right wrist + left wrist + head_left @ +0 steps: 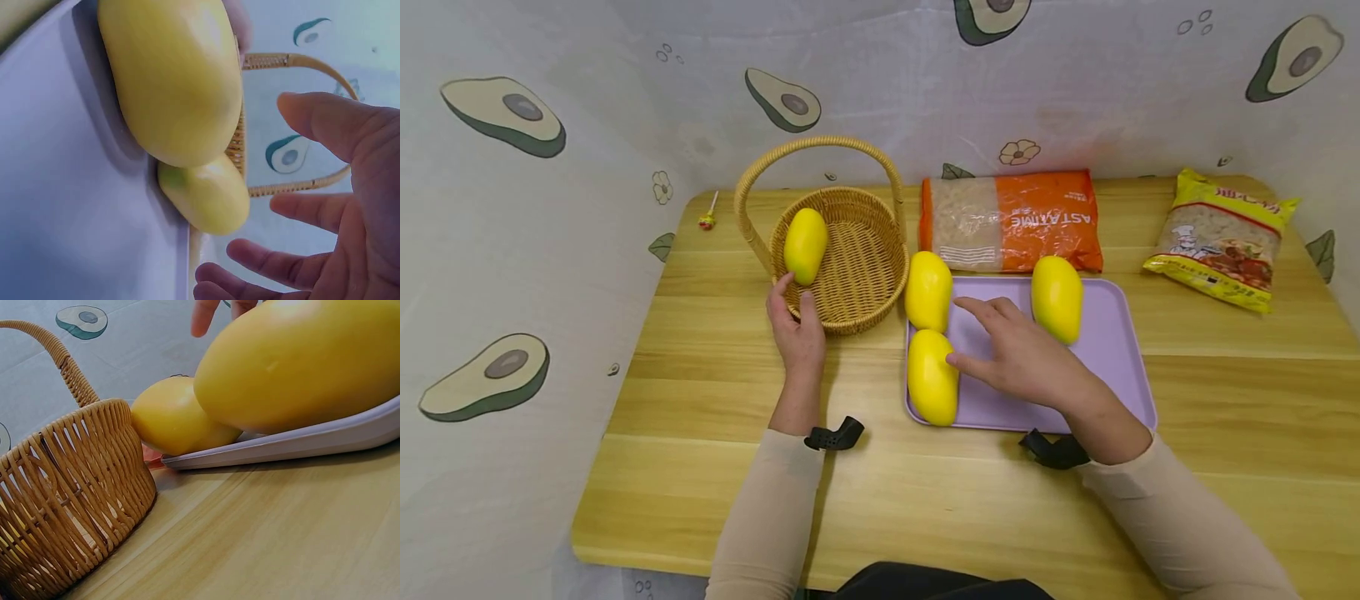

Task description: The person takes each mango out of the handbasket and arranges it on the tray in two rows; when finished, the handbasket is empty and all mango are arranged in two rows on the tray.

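One yellow mango (806, 247) lies in the left part of the wicker basket (880, 310). My left hand (799, 337) is at the basket's near left rim, fingers and thumb spread beside it. On the purple tray (1105, 358), two mangoes lie along the left edge, a near one (933, 377) and a far one (928, 292); another mango (1057, 300) is at the back right. Over the tray, my right hand (1026, 358) hovers beside the two left mangoes, fingers apart and holding nothing. In the right wrist view the right hand (337, 200) has its fingers spread.
Behind the tray lies an orange and clear bag (1011, 221). A yellow bag (1225, 240) is at the back right of the wooden table (700, 400). A small lollipop (707, 220) lies at the back left. A patterned cloth hangs behind.
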{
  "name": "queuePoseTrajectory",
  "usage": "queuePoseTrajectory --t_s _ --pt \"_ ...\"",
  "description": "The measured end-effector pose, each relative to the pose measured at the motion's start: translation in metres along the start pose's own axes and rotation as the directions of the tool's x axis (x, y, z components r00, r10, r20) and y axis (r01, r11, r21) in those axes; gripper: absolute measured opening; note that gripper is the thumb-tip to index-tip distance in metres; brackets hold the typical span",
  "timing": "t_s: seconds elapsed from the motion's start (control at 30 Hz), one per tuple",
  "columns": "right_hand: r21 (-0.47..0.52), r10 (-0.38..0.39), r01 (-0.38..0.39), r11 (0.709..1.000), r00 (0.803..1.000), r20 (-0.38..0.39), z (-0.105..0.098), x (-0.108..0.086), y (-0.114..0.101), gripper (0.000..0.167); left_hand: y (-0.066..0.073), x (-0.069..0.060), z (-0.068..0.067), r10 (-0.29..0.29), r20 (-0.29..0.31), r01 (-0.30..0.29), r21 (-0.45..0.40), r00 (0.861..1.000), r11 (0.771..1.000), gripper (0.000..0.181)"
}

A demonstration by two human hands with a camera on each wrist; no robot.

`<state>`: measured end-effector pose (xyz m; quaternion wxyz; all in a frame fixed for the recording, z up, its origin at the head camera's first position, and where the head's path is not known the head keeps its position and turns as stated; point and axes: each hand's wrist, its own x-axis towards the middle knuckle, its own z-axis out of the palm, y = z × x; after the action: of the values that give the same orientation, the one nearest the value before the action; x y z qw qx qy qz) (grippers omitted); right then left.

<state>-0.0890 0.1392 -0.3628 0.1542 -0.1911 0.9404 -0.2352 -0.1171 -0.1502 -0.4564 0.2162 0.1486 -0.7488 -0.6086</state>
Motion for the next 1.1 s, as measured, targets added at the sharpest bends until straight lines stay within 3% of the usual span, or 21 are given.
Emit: queuePoseTrajectory --t_s 0.23,0.37,0.5,0.63,0.73,0.87,0.93,1.1 --pt "-0.022 -0.121 0.120 0.993 0.988 -0.095 0.009 -0.012 -0.021 0.067 -0.002 0.001 -0.001 0.004 0.004 -0.004 0.005 1.000 1.000 0.039" --pt "0.076 -0.138 0.150 0.986 0.980 -0.144 0.016 -0.015 -0.051 0.061 -0.001 0.003 -0.002 0.007 0.001 -0.007 0.011 1.000 1.000 0.040" --pt "0.235 -0.139 0.187 0.954 0.968 -0.207 0.024 -0.008 -0.083 0.058 0.000 0.003 -0.003 0.014 -0.006 -0.013 0.015 1.000 1.000 0.038" --pt "0.412 -0.080 0.187 0.892 0.961 -0.264 0.037 0.011 -0.112 0.058 0.000 0.004 -0.003 0.014 -0.003 -0.014 0.019 1.000 1.000 0.038" --pt "0.481 -0.029 0.193 0.855 0.944 -0.328 0.051 0.031 -0.128 0.056 0.000 0.005 -0.002 0.013 -0.001 -0.013 0.004 1.000 1.000 0.039" --pt "0.515 0.033 0.201 0.833 0.912 -0.410 0.068 0.060 -0.143 0.052 -0.001 0.004 -0.001 0.033 0.000 -0.033 -0.023 0.999 0.999 0.037" --pt "0.536 0.054 0.202 0.820 0.904 -0.423 0.072 0.073 -0.147 0.052 -0.001 0.003 0.000 0.065 -0.004 -0.065 -0.027 0.998 0.998 0.036" --pt "0.578 0.085 0.160 0.800 0.924 -0.373 0.065 0.105 -0.151 0.058 -0.003 0.002 0.002 0.119 -0.033 -0.120 -0.030 0.992 0.992 0.034"
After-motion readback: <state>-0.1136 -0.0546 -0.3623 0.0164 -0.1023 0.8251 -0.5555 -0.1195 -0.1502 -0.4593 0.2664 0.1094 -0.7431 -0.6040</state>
